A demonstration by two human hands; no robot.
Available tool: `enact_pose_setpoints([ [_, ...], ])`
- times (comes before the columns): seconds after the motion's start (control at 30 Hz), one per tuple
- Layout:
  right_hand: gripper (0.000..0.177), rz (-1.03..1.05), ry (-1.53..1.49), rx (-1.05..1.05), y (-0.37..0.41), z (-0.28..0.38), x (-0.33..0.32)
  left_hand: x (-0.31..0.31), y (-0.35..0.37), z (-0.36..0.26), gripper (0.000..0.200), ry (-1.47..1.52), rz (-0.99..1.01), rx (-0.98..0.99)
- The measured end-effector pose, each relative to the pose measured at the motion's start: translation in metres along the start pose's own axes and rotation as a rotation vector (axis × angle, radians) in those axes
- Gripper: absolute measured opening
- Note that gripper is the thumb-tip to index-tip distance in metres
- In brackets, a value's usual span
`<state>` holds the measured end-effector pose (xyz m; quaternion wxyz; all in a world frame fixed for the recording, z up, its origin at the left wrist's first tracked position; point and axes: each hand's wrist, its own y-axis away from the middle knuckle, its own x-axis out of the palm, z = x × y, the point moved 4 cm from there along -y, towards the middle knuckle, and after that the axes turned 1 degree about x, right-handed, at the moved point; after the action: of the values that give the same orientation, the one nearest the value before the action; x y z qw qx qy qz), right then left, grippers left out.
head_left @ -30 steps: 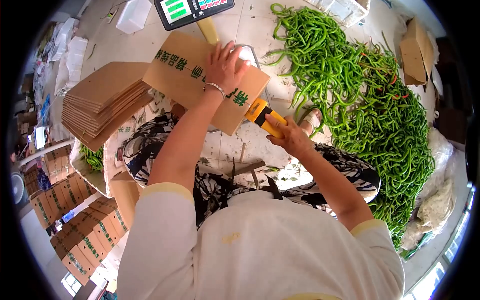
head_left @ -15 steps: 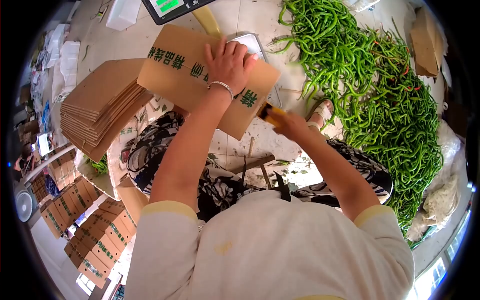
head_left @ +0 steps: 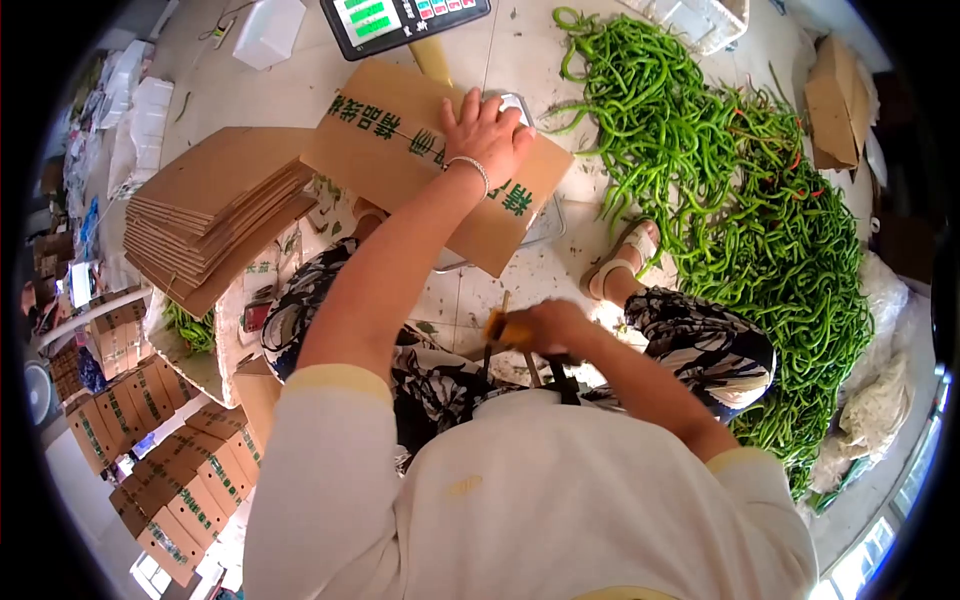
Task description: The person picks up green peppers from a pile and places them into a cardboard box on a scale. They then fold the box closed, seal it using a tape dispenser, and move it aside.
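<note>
Flat carton [head_left: 400, 150] is pressed onto the scale pan [head_left: 545, 228] by the left hand [head_left: 490, 135], fingers spread. A yellow tool [head_left: 497, 327] is clamped in the right hand [head_left: 545, 330] at the lap. Judgement: pressure should be applied evenly, so slipping is avoided.

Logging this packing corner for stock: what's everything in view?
carton sheet: one, brown with green print, top centre
flat cartons: one stack, brown, left of the sheet
made-up boxes: many, brown with green print, lower left
peppers: one big heap, green, floor at right
scale display: one, dark with green readout, top
foam box: one, white, top left
yellow tool: one, near the lap
foot: one, pale sandal, beside peppers
left hand: flat on carton sheet
right hand: closed on yellow tool
</note>
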<state>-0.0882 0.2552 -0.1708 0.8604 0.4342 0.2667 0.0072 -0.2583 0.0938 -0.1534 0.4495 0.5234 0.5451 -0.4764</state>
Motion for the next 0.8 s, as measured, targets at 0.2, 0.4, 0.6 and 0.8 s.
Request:
enact_pose_setpoints([
  [0.2,0.069,-0.447,-0.894,-0.007,-0.006,0.019,0.038,-0.031,-0.025,0.147,0.068,0.088,0.222,-0.302],
  [0.4,0.06,-0.68,-1.531,0.025,0.019,-0.023,0.004,-0.062,0.006,0.156,0.069,-0.013,0.325,-0.569],
  [0.6,0.063,-0.735,-1.379,-0.024,0.012,-0.042,0.016,-0.076,0.016,0.16,0.072,-0.075,0.431,-0.431],
  [0.8,0.069,-0.938,-0.975,0.214,0.013,-0.076,0.022,-0.047,0.04,0.183,0.074,0.126,0.516,-0.415],
])
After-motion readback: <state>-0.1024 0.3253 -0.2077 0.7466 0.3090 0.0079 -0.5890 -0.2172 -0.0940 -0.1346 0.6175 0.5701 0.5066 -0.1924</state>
